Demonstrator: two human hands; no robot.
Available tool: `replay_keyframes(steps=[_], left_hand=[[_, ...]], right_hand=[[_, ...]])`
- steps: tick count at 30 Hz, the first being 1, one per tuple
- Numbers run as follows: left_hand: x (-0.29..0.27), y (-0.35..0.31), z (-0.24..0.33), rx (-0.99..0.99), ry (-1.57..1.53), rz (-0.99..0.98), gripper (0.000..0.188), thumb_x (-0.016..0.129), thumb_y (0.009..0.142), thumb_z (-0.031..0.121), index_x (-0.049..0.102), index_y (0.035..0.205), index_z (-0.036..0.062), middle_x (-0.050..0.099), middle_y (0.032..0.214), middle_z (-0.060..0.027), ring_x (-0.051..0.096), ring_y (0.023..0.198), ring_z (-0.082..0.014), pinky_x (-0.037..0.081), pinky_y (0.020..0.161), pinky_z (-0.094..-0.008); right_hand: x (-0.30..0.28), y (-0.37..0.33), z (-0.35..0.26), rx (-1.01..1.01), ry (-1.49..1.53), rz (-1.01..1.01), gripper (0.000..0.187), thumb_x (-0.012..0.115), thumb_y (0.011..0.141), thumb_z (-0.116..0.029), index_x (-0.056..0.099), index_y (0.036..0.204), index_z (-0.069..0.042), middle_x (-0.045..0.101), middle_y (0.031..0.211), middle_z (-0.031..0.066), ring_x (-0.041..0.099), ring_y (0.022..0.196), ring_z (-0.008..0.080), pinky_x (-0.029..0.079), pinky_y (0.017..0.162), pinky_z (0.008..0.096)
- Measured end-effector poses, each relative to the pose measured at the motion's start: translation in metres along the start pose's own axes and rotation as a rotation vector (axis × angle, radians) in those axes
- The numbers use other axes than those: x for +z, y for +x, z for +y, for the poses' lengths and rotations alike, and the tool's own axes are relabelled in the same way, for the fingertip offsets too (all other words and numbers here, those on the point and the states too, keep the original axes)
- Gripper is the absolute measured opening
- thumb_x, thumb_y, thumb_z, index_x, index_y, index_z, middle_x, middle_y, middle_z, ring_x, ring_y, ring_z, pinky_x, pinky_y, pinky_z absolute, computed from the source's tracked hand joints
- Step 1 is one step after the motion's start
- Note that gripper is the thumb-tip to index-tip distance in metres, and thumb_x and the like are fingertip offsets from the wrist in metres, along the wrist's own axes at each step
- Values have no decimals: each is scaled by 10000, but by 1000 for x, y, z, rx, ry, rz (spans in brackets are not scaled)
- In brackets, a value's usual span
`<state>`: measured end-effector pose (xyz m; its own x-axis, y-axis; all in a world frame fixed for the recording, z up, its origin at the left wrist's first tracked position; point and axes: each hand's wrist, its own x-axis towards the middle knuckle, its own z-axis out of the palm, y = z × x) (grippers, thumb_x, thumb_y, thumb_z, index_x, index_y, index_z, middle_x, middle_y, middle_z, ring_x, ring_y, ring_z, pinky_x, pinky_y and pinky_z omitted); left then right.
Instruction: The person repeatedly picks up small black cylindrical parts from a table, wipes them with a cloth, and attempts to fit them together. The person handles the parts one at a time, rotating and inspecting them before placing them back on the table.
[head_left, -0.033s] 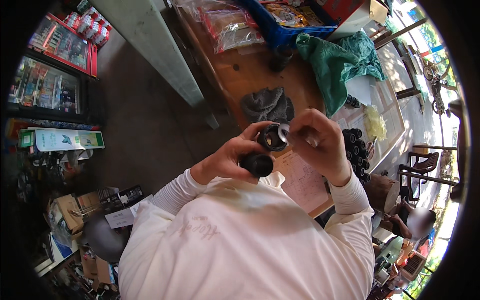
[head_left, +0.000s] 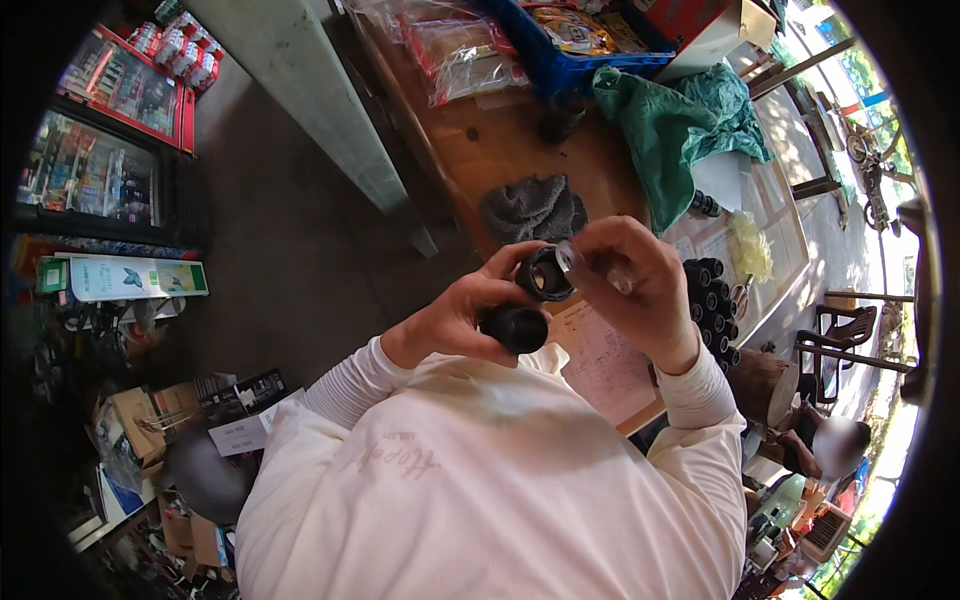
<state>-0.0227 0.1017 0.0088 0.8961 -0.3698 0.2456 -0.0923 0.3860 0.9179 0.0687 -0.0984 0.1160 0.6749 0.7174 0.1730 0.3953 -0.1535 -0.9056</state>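
My left hand is closed around a black twin-barrelled piece that looks like a pair of binoculars. Its farther barrel faces up, with a round opening and a ridged rim. The nearer barrel end is smooth and dark. At the right edge of that opening, my right hand pinches a small thin shiny disc, perhaps a lens or ring. Something clear and crumpled shows in the right palm. Fingers partly cover the disc. A grey cloth lies on the wooden table just beyond both hands.
Several black cylindrical parts stand in rows right of my right hand. Beneath it lies a printed sheet. Farther off are a green cloth, a blue crate, a dark round part and yellowish crumpled film.
My right hand has shifted very slightly, and the shiny disc has tilted a little at the barrel's edge. My left hand and the black piece stay in place.
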Motion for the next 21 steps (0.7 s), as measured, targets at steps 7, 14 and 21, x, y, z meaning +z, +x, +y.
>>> replay_keyframes(steps=[7, 14, 21], left_hand=[[-3, 4, 1, 68, -12, 98, 507, 866, 629, 125, 698, 1092, 4, 313, 1492, -188, 278, 1417, -281, 237, 1126, -370], [-5, 4, 3, 85, 95, 109, 572, 854, 612, 92, 674, 1144, -14, 267, 1518, -175, 300, 1401, -273, 264, 1125, -370], [-2, 5, 2, 128, 126, 142, 519, 838, 630, 88, 684, 1118, -2, 279, 1516, -182, 288, 1411, -269, 272, 1122, -372]], right_hand=[[10, -1, -13, -340, -178, -51, 294, 696, 766, 92, 651, 1040, -5, 645, 894, 124, 676, 786, 262, 552, 679, 323], [15, -11, -3, -566, -460, -144, 339, 715, 628, 15, 688, 965, 0, 638, 980, 119, 642, 789, 264, 545, 651, 339], [19, -13, 0, -570, -462, -118, 351, 725, 607, -3, 695, 956, 5, 645, 983, 115, 633, 792, 272, 540, 666, 341]])
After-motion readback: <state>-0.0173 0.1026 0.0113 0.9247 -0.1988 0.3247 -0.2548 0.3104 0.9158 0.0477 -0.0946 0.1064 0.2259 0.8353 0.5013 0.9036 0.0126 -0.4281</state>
